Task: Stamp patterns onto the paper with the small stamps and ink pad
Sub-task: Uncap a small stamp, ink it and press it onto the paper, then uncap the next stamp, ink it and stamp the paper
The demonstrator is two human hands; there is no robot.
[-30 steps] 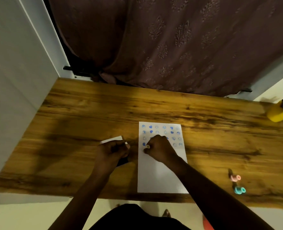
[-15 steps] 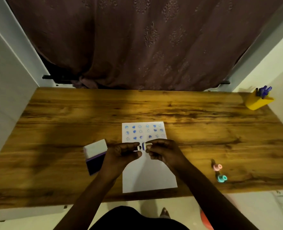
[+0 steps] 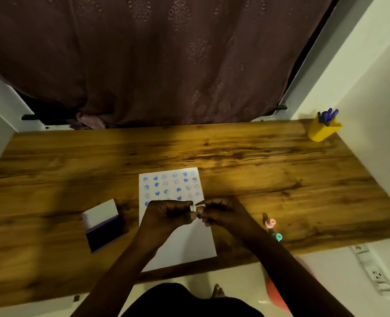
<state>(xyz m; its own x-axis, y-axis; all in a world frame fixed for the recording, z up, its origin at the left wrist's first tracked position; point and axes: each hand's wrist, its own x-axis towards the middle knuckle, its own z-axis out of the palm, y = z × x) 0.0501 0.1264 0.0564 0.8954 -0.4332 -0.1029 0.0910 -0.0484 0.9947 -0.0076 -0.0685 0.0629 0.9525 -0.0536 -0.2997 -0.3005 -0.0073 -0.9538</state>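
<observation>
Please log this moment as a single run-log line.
step: handling stamp | left hand + right hand: both pinch small stamp above paper | ink pad: open, left of paper

A dark patterned curtain (image 3: 162,60) hangs behind a wooden desk (image 3: 258,170). White walls (image 3: 376,72) flank it. Warm light pools mid-desk.

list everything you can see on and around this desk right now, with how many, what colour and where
desk: one, brown wood, across the view
paper: one, white, blue prints on far half, desk centre
ink pad: one, open, white lid, dark pad, left of paper
small stamp: one, whitish, held by both hands
loose stamps: two, pink and teal, right of paper
pen cup: one, yellow, blue pens, far right corner
curtain: one, dark maroon, behind desk
left hand: over paper
right hand: over paper
</observation>
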